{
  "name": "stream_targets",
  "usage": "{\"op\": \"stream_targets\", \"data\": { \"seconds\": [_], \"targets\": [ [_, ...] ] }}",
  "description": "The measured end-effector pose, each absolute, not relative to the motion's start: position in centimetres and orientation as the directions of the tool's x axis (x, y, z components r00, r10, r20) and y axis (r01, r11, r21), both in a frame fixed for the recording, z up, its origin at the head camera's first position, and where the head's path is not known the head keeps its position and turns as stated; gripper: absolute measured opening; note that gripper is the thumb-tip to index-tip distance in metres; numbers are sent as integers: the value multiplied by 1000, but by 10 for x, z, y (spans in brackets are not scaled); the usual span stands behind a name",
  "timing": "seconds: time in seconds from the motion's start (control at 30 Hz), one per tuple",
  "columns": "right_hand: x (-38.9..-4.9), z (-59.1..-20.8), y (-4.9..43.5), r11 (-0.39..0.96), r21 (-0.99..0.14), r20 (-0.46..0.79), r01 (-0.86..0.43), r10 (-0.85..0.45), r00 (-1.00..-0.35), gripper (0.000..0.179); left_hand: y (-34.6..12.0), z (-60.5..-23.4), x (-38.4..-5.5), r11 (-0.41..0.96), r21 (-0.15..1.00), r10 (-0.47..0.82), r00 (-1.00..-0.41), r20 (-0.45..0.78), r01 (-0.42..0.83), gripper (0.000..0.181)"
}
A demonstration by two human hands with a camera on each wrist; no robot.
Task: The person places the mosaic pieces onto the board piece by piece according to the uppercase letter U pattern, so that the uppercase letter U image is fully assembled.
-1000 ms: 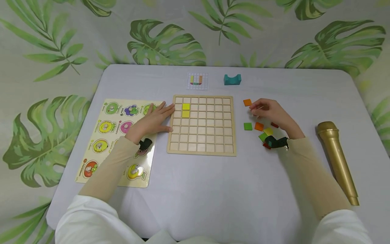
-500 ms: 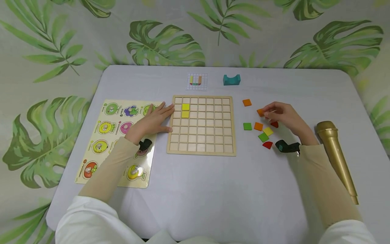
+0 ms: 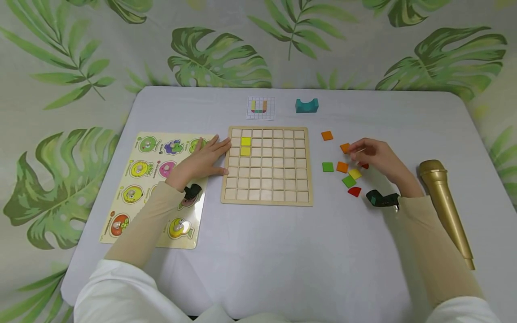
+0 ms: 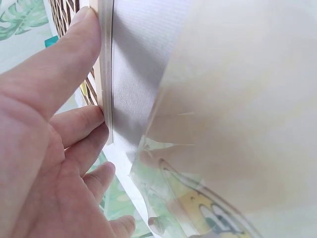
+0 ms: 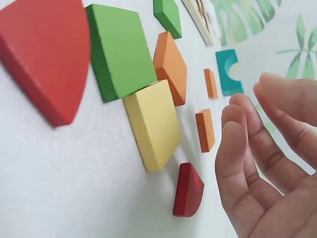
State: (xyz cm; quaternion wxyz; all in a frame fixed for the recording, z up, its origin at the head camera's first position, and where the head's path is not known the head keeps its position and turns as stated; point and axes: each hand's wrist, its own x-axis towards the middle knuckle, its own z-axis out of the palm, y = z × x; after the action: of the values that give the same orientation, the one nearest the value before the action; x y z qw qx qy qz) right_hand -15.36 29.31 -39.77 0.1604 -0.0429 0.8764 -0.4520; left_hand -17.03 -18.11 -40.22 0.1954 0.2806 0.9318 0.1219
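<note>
My left hand (image 3: 203, 158) lies with spread fingers against the left edge of the wooden grid board (image 3: 268, 205); its fingertips touch the frame in the left wrist view. Two yellow square tiles (image 3: 245, 146) sit in the board's cells. On the right, my right hand (image 3: 373, 157) hovers beside an orange tile (image 3: 345, 148), loosely bent, with nothing between thumb and fingers in the right wrist view. Around it lie more orange tiles (image 3: 342, 167), green tiles (image 3: 349, 181), a yellow tile (image 5: 153, 126) and red rounded tiles (image 3: 354, 192), one partly hidden by the hand.
A pattern card (image 3: 260, 108) and a teal arch block (image 3: 307, 106) lie behind the board. A fruit puzzle board (image 3: 181, 242) extends under my left forearm. To the right of my right arm is a gold microphone (image 3: 446, 211).
My right hand has moved right and slightly nearer, away from the far orange tile to the one beside it, then drawn back slightly. The left hand stays in place.
</note>
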Motion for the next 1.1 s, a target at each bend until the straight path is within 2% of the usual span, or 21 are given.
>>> {"op": "stream_targets", "data": {
  "seconds": [0.17,0.43,0.63,1.1],
  "targets": [
    [-150,-398,297,583,-812,-235,39,-264,-935,26,-181,-401,-170,814,337,569,-768,-295,473,85],
    [-145,-402,304,648,-761,-238,-46,-344,-908,20,-181,-401,-170,811,342,572,-768,-289,475,84],
    [-142,-402,302,666,-737,-217,-117,-396,-892,21,-182,-400,-170,806,348,578,-764,-286,479,85],
    [-142,-402,293,724,-666,-219,-181,-422,-880,21,-182,-402,-170,805,353,577,-765,-285,476,85]
  ]
}}
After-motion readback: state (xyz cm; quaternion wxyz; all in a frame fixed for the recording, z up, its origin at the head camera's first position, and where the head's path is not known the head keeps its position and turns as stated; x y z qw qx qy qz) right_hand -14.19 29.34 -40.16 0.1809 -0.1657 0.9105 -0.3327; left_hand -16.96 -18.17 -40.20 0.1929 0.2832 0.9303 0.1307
